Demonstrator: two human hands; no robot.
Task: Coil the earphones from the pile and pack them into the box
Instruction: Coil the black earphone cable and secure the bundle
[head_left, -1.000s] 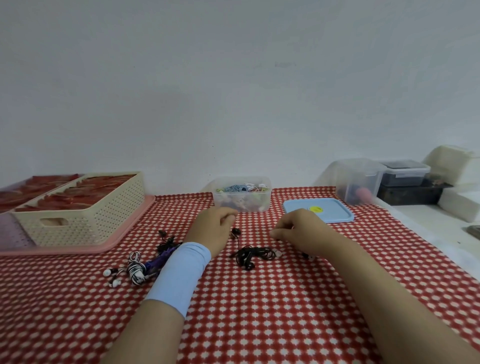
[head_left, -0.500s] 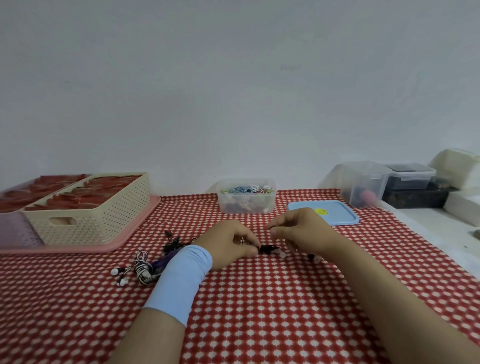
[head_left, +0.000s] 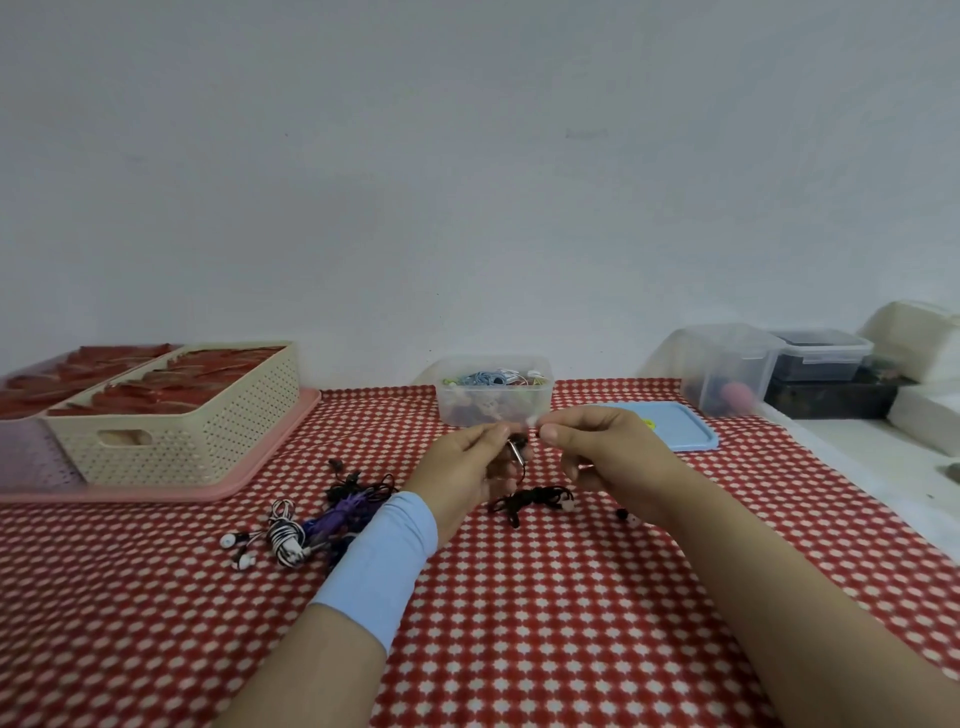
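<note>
Black earphones (head_left: 535, 500) hang in a loose tangle between my hands, their lower part touching the red checked cloth. My left hand (head_left: 465, 467) pinches the cable near its plug. My right hand (head_left: 602, 449) pinches the cable's other end at the same height. Both hands are raised just in front of the clear box (head_left: 493, 397), which holds several coiled earphones. The pile of earphones (head_left: 311, 519), black, purple and striped, lies on the cloth left of my left wrist.
The box's blue lid (head_left: 675, 426) lies right of the box. A cream basket (head_left: 171, 415) on a pink tray (head_left: 249, 478) stands at the left. Clear and dark containers (head_left: 737, 369) sit at the back right beside a white ledge.
Both hands have lifted off the cloth and drawn the black earphones up, stretching the cable between them in front of the box.
</note>
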